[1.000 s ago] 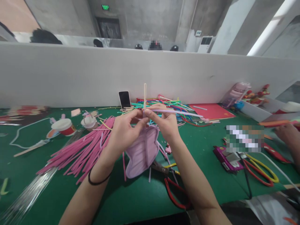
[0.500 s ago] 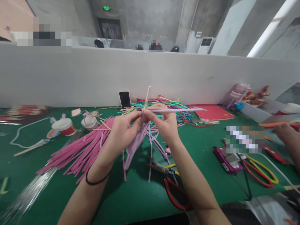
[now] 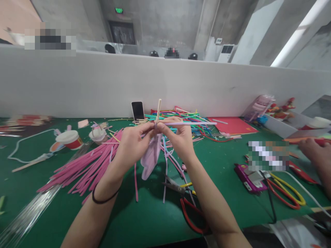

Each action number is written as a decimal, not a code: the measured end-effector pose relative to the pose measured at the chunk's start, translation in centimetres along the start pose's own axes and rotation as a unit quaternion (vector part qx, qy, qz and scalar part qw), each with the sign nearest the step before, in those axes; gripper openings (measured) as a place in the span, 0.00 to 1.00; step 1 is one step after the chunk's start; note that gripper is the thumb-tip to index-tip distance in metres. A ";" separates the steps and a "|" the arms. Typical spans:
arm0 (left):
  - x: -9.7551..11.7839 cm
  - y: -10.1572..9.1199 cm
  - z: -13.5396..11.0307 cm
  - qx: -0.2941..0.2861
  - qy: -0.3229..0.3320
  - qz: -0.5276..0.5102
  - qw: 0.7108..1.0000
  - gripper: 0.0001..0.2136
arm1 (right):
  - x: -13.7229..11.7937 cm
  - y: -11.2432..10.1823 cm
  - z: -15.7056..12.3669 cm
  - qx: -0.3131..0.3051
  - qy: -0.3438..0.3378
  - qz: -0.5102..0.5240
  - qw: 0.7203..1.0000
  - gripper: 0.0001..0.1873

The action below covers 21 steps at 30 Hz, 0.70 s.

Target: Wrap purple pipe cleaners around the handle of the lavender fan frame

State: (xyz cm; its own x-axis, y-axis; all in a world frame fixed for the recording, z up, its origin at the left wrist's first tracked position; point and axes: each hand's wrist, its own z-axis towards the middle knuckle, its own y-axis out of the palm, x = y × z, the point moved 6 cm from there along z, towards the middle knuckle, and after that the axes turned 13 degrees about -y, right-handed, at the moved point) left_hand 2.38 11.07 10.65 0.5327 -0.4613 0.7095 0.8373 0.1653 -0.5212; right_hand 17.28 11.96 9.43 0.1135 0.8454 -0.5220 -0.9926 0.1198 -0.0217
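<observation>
Above the middle of the table, my left hand [image 3: 134, 143] pinches the base of a pale wooden stick [image 3: 159, 107] and a lavender fuzzy piece [image 3: 150, 161] that hangs below it. My right hand [image 3: 181, 137] is closed at the same spot, its thumb against the stick's base. From its fingers a lavender pipe cleaner [image 3: 198, 123] sticks out to the right. The fingertips of both hands meet, hiding the join. Under my right forearm lie pliers [image 3: 177, 187] with red handles. Loose lavender pipe cleaners [image 3: 166, 175] lie just beyond them.
Pink pipe cleaners [image 3: 85, 165] fan out at left, near a paper cup [image 3: 69, 139]. Colourful pipe cleaners [image 3: 176, 113] and a phone [image 3: 138, 111] sit by the partition [image 3: 155, 82]. At right are a purple power strip [image 3: 249, 179], more pliers [image 3: 287, 193] and another person's hand [image 3: 314, 153].
The wooden stick stands more upright and a little lower. The hanging lavender piece has turned and shows broader. The pipe cleaner in my right hand has shifted slightly left.
</observation>
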 end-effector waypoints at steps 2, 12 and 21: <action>0.2 0.3 0.0 -0.003 0.007 -0.004 1.000 0.09 | -0.2 -0.1 0.0 0.007 -0.008 -0.025 1.000 0.03; 0.4 0.0 -0.4 0.040 -0.002 -0.050 0.998 0.07 | -0.9 -0.3 0.1 0.014 -0.030 -0.056 0.998 0.03; 0.7 0.5 -0.1 0.015 0.027 -0.042 0.999 0.08 | -0.6 -0.8 0.1 0.019 -0.054 -0.075 0.996 0.03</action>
State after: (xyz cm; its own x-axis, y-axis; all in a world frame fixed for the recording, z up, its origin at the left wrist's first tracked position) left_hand 3.22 10.72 10.83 0.4537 -0.5216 0.7225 0.8823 0.1493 -0.4463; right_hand 18.00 11.47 9.85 0.2665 0.8673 -0.4205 -0.9619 0.2669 -0.0592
